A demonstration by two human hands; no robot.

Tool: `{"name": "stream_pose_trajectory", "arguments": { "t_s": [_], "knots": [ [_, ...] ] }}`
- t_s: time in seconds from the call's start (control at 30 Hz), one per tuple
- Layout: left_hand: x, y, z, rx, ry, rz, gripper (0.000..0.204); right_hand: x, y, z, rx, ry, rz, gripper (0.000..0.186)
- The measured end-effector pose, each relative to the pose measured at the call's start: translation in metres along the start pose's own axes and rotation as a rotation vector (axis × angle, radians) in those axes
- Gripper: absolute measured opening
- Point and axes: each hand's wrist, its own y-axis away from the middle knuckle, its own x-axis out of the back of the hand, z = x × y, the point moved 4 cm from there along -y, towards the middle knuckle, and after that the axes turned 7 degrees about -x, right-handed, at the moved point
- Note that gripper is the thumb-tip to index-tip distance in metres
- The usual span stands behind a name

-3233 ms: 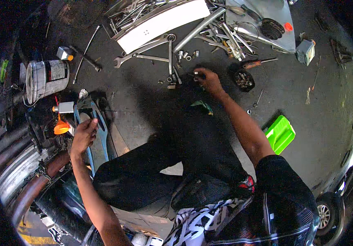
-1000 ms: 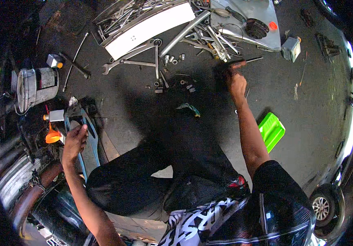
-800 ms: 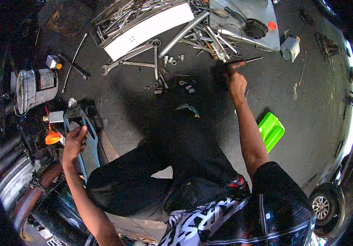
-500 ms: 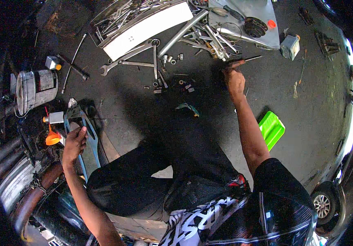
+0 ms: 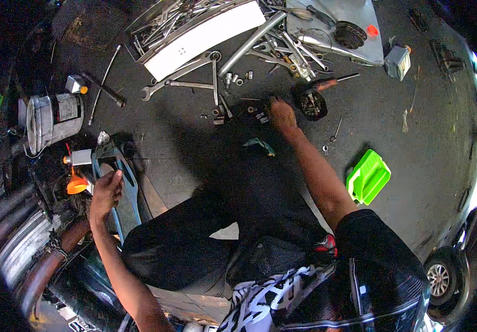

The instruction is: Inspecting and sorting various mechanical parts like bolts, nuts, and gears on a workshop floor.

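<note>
My left hand (image 5: 107, 191) is closed, thumb uppermost, over a long blue-grey metal frame (image 5: 130, 198); what its fingers hold is hidden. My right hand (image 5: 284, 117) reaches low over the floor with curled fingers, their tips dark and partly hidden, so any small thing in them cannot be made out. Beside it lie small metal parts (image 5: 260, 117) and a thin rod (image 5: 249, 99). Just right of that hand sits a dark bowl (image 5: 312, 105) of small parts. A screwdriver (image 5: 331, 83) with a reddish-brown handle lies beyond the bowl.
Far ahead stand a tray (image 5: 202, 41) heaped with wrenches and a metal sheet (image 5: 368, 52) bearing tools. Combination wrenches (image 5: 191, 84) and sockets (image 5: 239, 82) lie nearer. A white bucket (image 5: 55, 123) and orange funnel (image 5: 76, 184) are left; a green plastic container (image 5: 369, 177) is right.
My right hand has moved left from over the bowl to the small parts, uncovering the bowl. My left hand keeps its place on the frame. The view has shifted slightly.
</note>
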Motion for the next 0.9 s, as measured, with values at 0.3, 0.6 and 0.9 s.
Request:
{"name": "stream_pose_trajectory", "arguments": {
  "t_s": [0.3, 0.6, 0.9],
  "knots": [
    [0.003, 0.0, -0.005, 0.016, 0.052, 0.005, 0.039, 0.093, 0.034, 0.029, -0.057, -0.247, 0.195, 0.023],
    [0.001, 0.002, 0.002, 0.05, -0.003, -0.023, 0.04, 0.117, 0.03, 0.05, -0.001, -0.082, 0.301, 0.018],
    [0.004, 0.007, 0.0, 0.043, 0.015, 0.021, 0.038, -0.003, 0.013, -0.023, 0.27, 0.002, 0.024, 0.029]
  ]
}}
